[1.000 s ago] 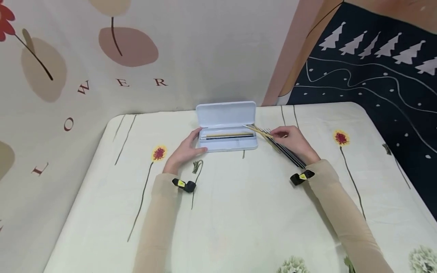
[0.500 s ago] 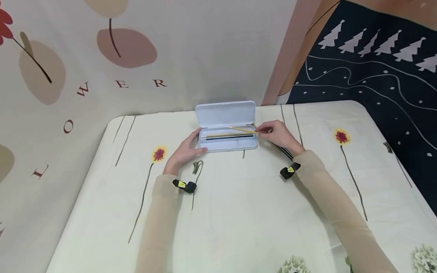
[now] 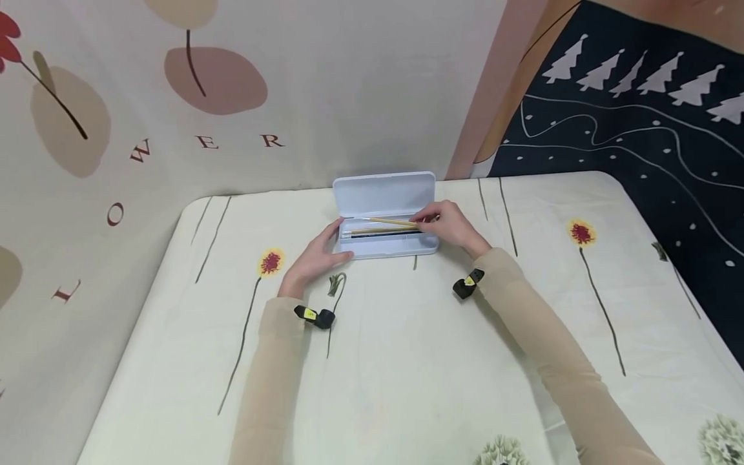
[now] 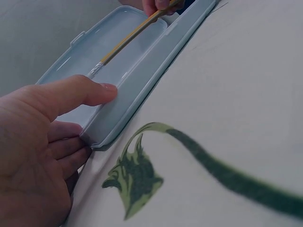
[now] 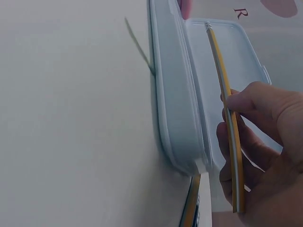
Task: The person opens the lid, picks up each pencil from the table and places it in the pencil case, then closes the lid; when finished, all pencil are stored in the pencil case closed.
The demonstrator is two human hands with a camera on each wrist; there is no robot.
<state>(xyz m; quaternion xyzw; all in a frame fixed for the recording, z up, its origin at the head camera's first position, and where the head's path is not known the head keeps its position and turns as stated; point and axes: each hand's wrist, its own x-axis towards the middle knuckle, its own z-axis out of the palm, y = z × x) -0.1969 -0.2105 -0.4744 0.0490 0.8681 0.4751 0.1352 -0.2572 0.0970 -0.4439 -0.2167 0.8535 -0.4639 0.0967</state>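
A pale blue pencil case (image 3: 383, 194) lies with its lid raised near the table's far edge. My left hand (image 3: 314, 261) holds the case's left end, with the thumb over its front wall in the left wrist view. My right hand (image 3: 450, 223), above the right part of the case, pinches a yellow pencil (image 5: 220, 71) between thumb and fingers. That pencil has a silvery end pointing left and is over the tray. Below it in the tray lie another yellow pencil (image 3: 372, 230) and a dark pencil (image 3: 372, 236).
Beyond the case's right end, part of some loose pencils (image 5: 191, 203) shows in the right wrist view; my right hand hides them from the head view. A flower-printed cloth (image 3: 395, 361) covers the table. Printed fabric (image 3: 349, 97) hangs behind the far edge.
My right hand has moved left from the loose pencils to over the case, taking the yellow pencil along. The left hand has stayed on the case's left end.
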